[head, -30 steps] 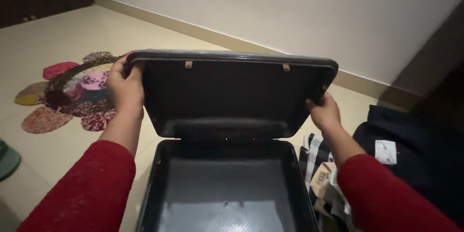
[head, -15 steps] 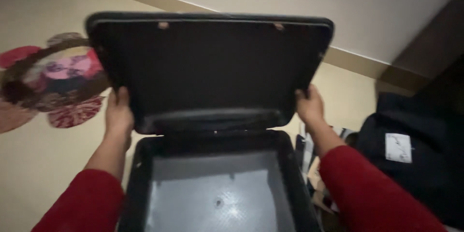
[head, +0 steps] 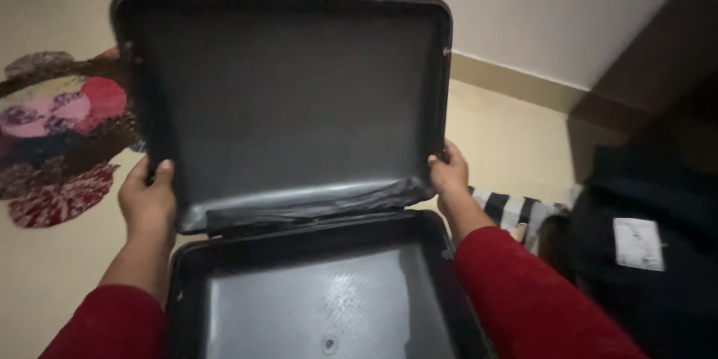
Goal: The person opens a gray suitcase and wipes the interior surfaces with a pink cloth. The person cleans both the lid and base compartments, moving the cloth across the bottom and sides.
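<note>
A dark hard-shell suitcase lies open on the floor in front of me. Its lid (head: pixel 284 90) stands nearly upright, its dark lining facing me. The empty grey-lined bottom half (head: pixel 321 299) is below it. My left hand (head: pixel 147 202) grips the lid's lower left edge. On the other side, my right hand (head: pixel 449 172) holds the lid's lower right edge near the hinge. Both arms wear red sleeves.
A multicoloured flower-shaped rug (head: pixel 52 134) lies on the beige floor at the left, partly behind the lid. A dark garment with a white label (head: pixel 643 247) and a black-and-white checked cloth (head: pixel 516 209) lie at the right. A pale wall with a skirting board (head: pixel 516 78) runs behind.
The lid has swung further up and back, to nearly upright. Both hands have slid down its sides from the upper corners to the lower edges.
</note>
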